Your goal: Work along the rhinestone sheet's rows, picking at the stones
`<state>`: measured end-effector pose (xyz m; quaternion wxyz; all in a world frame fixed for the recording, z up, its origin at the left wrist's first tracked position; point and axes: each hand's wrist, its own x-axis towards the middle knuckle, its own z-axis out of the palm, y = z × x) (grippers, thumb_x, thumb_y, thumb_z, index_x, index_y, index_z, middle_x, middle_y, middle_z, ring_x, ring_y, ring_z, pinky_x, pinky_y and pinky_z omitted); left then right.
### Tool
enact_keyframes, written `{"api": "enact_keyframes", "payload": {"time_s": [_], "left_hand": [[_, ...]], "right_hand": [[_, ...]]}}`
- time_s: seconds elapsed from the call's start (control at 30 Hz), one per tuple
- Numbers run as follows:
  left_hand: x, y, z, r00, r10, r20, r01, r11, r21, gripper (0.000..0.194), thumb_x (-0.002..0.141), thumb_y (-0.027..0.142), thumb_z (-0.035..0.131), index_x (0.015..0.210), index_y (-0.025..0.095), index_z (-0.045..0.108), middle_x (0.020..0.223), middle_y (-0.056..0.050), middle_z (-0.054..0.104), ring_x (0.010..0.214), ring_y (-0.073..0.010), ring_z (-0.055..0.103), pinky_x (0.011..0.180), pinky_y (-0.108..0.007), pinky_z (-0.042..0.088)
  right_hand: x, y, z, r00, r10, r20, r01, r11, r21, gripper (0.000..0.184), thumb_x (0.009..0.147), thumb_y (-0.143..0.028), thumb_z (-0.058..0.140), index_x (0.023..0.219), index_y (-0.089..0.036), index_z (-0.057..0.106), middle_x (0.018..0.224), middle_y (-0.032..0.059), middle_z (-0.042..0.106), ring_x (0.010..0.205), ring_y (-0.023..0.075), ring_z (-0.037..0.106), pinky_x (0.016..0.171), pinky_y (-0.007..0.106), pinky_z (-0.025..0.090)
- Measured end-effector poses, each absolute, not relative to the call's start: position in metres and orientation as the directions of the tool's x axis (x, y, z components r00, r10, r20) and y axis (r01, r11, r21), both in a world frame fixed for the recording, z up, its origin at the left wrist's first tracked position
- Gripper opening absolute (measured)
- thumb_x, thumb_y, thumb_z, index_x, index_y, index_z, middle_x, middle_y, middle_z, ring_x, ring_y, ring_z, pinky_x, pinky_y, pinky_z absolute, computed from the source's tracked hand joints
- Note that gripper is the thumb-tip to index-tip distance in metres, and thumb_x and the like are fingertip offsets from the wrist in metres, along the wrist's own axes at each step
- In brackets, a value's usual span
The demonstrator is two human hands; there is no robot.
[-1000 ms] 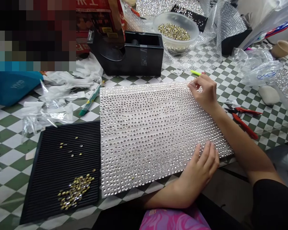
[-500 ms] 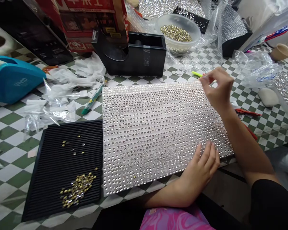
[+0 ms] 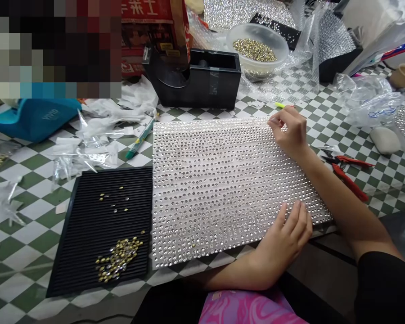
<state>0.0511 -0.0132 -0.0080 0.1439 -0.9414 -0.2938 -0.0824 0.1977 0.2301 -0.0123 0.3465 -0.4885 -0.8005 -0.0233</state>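
A white sheet (image 3: 222, 189) set with rows of clear rhinestones lies flat in front of me. My left hand (image 3: 286, 234) rests on its lower right edge, fingers stretched out and holding nothing. At the sheet's upper right edge my right hand (image 3: 290, 128) is pinched, thumb against fingertips; whatever is between them is too small to make out. Left of the sheet sits a black ribbed tray (image 3: 87, 225). A pile of gold-backed rhinestones (image 3: 119, 258) lies in its lower right part, with a few loose stones above.
Behind the sheet stand a black tape dispenser (image 3: 219, 85) and a clear bowl (image 3: 231, 33) of rhinestones. Red-handled pliers (image 3: 349, 180) lie to the right, near a white stone-like lump (image 3: 384, 139). A green pen (image 3: 140, 139) and crumpled plastic (image 3: 87, 150) are at the left.
My right hand has moved left along the sheet's upper edge, still pinched. My left hand stays on the lower edge. The view has turned slightly left, and the pliers show more fully.
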Motion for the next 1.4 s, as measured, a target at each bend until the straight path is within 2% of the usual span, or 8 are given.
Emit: {"api": "enact_keyframes", "payload": {"time_s": [0.2,0.43,0.6,1.0,1.2,1.4], "left_hand": [[0.05,-0.014,-0.004,0.815,0.534,0.227,0.577,-0.787,-0.221,0.055,0.11,0.02,0.024,0.16,0.018,0.047,0.163,-0.009,0.049,0.153,-0.023,0.044,0.123,-0.041,0.042],[0.051,-0.013,-0.007,0.787,0.541,0.296,0.6,-0.783,-0.166,0.052,0.11,0.021,0.028,0.155,0.019,0.055,0.159,-0.007,0.054,0.151,-0.0233,0.047,0.121,-0.041,0.044],[0.051,-0.011,-0.01,0.773,0.539,0.334,0.605,-0.784,-0.136,0.051,0.109,0.019,0.031,0.152,0.018,0.058,0.156,-0.008,0.057,0.149,-0.0236,0.05,0.12,-0.041,0.045],[0.056,-0.013,-0.016,0.74,0.538,0.404,0.617,-0.782,-0.088,0.05,0.106,0.018,0.036,0.148,0.015,0.063,0.152,-0.009,0.061,0.146,-0.0246,0.053,0.118,-0.042,0.047],[0.056,-0.013,-0.017,0.739,0.536,0.408,0.617,-0.782,-0.091,0.051,0.106,0.018,0.035,0.148,0.014,0.062,0.152,-0.01,0.061,0.145,-0.0243,0.054,0.118,-0.042,0.047],[0.054,-0.013,-0.015,0.76,0.536,0.367,0.612,-0.781,-0.127,0.05,0.108,0.019,0.033,0.15,0.016,0.06,0.154,-0.009,0.059,0.147,-0.024,0.052,0.119,-0.042,0.047]], "right_hand": [[0.201,0.233,-0.015,-0.278,0.786,0.552,0.805,0.505,-0.313,0.016,0.09,-0.018,0.06,0.077,-0.024,0.054,0.081,0.0064,0.057,0.079,0.0227,0.056,0.084,0.047,0.054],[0.201,0.233,-0.012,-0.312,0.751,0.582,0.777,0.554,-0.298,0.018,0.088,-0.018,0.06,0.074,-0.023,0.05,0.077,0.0056,0.055,0.079,0.0216,0.056,0.082,0.044,0.054],[0.197,0.23,-0.007,-0.294,0.749,0.593,0.783,0.545,-0.3,0.02,0.091,-0.02,0.06,0.075,-0.023,0.048,0.075,0.0052,0.052,0.075,0.0206,0.054,0.075,0.042,0.052],[0.193,0.232,-0.012,-0.323,0.757,0.568,0.798,0.54,-0.266,0.021,0.091,-0.023,0.059,0.073,-0.022,0.05,0.074,0.0053,0.052,0.078,0.0213,0.056,0.076,0.042,0.052],[0.195,0.229,-0.009,-0.327,0.752,0.572,0.802,0.541,-0.254,0.018,0.091,-0.019,0.058,0.074,-0.023,0.051,0.074,0.0052,0.052,0.082,0.0227,0.058,0.081,0.045,0.053],[0.19,0.23,-0.007,-0.326,0.729,0.602,0.795,0.556,-0.243,0.019,0.093,-0.021,0.058,0.075,-0.023,0.052,0.077,0.0052,0.057,0.077,0.0209,0.056,0.076,0.044,0.053]]}}
